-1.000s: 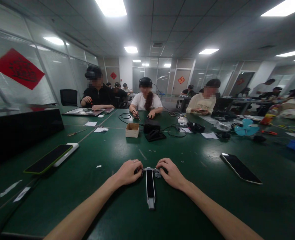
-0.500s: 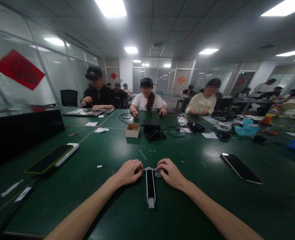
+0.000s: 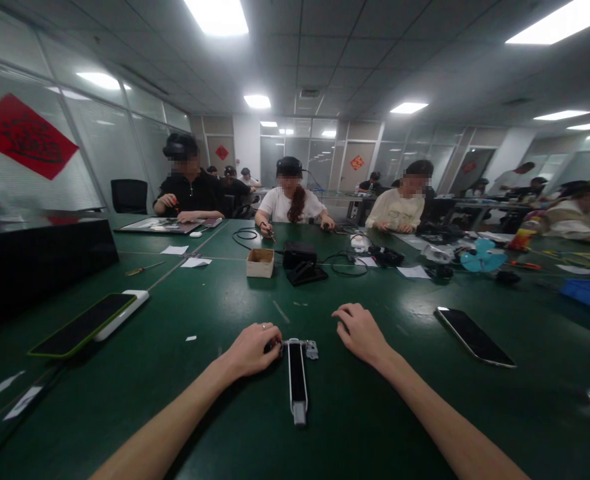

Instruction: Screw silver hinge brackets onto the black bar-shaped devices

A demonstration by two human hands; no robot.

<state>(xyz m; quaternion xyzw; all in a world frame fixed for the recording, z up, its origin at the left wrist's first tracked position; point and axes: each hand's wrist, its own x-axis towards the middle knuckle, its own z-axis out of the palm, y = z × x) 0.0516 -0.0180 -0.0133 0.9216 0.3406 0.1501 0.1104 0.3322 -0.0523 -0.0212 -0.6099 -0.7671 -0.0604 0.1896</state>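
Observation:
On the green tabletop before me lies a long narrow device (image 3: 297, 381) with a white rim, a black face and a grey near end. A small silvery metal bracket (image 3: 312, 349) sticks out to the right of its far end. My left hand (image 3: 255, 348) is curled at the left side of that far end, thumb and fingers closed around a small dark part there, mostly hidden by the fingers. My right hand (image 3: 362, 331) is off to the right, apart from the bracket, its fingers loosely bent and spread with nothing between them.
A phone (image 3: 475, 335) lies to the right; a green-edged phone (image 3: 82, 325) rests over a white slab at left. Farther off stand a small open box (image 3: 260, 264), a black stand (image 3: 306, 275) and a blue fan (image 3: 483, 256). Several people sit across the table.
My right hand has let go of the metal bracket and moved away to the right, its fingers opening. My left hand stays at the device's far end. The view has shifted slightly.

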